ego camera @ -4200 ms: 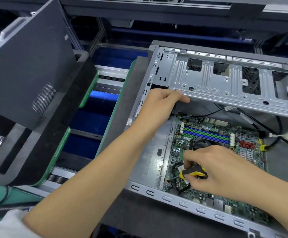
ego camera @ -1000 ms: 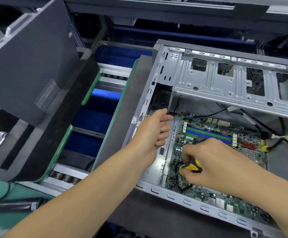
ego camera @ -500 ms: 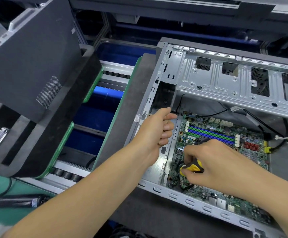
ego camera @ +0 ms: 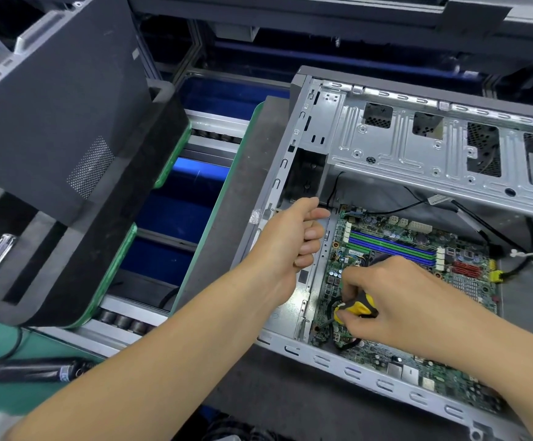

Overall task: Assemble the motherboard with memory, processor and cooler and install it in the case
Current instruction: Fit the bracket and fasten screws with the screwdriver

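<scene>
The open metal case (ego camera: 417, 148) lies on its side with the green motherboard (ego camera: 468, 281) inside. Blue and green memory slots (ego camera: 392, 245) run across the board's upper part. My right hand (ego camera: 395, 300) grips a yellow and black screwdriver (ego camera: 355, 308), its tip pointing down-left at the board's left edge. My left hand (ego camera: 290, 240) hovers over the case's left wall with fingers curled and thumb up, holding nothing that I can see. The processor and cooler are hidden under my right hand.
A yellow connector (ego camera: 496, 276) on a black cable lies at the board's right edge. Another dark case (ego camera: 52, 106) stands on a green-edged pallet (ego camera: 112, 275) to the left. A roller conveyor (ego camera: 125, 323) runs between. A dark tool (ego camera: 29, 370) lies on the green mat.
Since four seconds ago my left hand has dropped from the drive cage down to the case's left wall and curled. In the last second both hands have barely moved; the view has shifted slightly.
</scene>
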